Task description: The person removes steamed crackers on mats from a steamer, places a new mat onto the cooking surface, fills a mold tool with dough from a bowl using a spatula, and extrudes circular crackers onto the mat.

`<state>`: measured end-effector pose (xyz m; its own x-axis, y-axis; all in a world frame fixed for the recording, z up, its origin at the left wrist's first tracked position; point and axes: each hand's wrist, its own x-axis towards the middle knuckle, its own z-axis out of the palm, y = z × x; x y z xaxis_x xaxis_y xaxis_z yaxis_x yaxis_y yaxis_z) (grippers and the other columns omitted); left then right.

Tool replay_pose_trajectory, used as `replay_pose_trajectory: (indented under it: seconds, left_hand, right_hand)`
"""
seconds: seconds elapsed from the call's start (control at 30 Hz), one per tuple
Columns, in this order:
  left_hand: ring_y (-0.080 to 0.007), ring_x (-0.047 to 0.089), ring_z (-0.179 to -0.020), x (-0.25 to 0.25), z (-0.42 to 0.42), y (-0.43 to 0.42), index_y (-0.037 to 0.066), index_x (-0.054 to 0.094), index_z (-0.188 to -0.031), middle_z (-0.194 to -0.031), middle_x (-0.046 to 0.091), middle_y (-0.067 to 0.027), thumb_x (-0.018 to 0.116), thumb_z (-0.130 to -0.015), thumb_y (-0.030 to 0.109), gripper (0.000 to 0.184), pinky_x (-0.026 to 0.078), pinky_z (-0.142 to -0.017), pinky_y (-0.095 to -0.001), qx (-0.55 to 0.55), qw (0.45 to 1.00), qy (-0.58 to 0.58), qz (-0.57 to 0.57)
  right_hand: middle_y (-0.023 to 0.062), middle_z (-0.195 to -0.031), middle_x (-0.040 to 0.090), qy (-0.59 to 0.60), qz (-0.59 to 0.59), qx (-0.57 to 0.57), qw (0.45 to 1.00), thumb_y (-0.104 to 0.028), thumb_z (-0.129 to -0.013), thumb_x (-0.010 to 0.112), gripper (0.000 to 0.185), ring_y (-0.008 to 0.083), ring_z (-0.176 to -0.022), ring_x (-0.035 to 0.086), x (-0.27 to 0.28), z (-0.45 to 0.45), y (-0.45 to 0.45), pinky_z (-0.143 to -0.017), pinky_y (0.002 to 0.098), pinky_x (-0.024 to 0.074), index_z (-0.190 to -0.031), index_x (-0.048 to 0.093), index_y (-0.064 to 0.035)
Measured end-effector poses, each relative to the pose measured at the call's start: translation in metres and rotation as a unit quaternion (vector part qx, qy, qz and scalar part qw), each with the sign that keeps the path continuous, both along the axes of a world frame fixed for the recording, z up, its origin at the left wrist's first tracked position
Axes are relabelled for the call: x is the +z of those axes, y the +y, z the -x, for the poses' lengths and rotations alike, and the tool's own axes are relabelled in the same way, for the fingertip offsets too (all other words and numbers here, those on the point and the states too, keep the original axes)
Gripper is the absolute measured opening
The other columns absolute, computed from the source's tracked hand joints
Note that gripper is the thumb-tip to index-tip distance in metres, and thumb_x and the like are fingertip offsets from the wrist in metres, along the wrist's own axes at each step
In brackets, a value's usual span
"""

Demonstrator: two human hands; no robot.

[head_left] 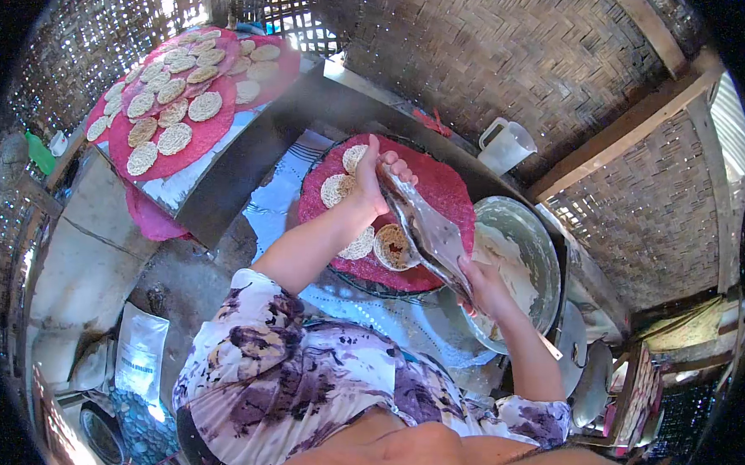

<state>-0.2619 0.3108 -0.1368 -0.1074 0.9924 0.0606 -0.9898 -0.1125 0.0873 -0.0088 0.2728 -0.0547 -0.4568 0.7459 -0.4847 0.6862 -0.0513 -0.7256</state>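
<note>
Both of my hands grip a greyish, smeared plastic bag [432,231], slanted above a round pink-red sheet [441,186]. My left hand [381,173] is closed round its upper end, thumb raised. My right hand [481,289] is wrapped round its lower end, near the basin. Under the bag lies a pale round mould or ring [393,248] with a brown middle; the bag partly covers it. Pale coiled rounds [337,191] lie along the sheet's left side, some hidden by my left arm. A metal basin [544,311] holds white dough or paste [504,267].
More coiled rounds [174,139] lie on pink-red sheets on a raised surface at the upper left. A white jug [509,147] stands by the woven wall [480,54]. A printed sack [141,351] sits at the lower left. Lids [594,383] lean at the right.
</note>
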Motion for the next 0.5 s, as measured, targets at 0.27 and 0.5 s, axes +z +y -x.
replay_pose_trajectory:
  seconds: [0.27,0.5]
  left_hand:
    - [-0.0158,0.035,-0.041,0.012,0.023,-0.006,0.018,0.033,-0.051,-0.043,0.034,0.0013,0.038,-0.081,0.062,0.054,0.042,-0.061,-0.0369,0.039,0.998,0.039,0.011]
    - [-0.0164,0.038,-0.045,-0.001,0.008,-0.005,0.017,0.036,-0.052,-0.046,0.036,0.0009,0.038,-0.081,0.062,0.054,0.041,-0.064,-0.0348,0.006,0.999,0.005,-0.033]
  right_hand:
    - [0.0058,-0.050,0.051,0.014,-0.107,0.015,0.994,-0.049,-0.085,0.043,0.050,0.0128,-0.037,0.048,-0.016,0.023,-0.009,-0.034,0.0272,0.0364,-0.082,0.057,-0.0008]
    - [0.0050,-0.052,0.050,-0.028,-0.087,0.008,0.996,-0.045,-0.085,0.046,0.045,0.0121,-0.040,0.049,-0.001,0.010,-0.011,-0.036,0.0267,0.0374,-0.082,0.055,-0.0014]
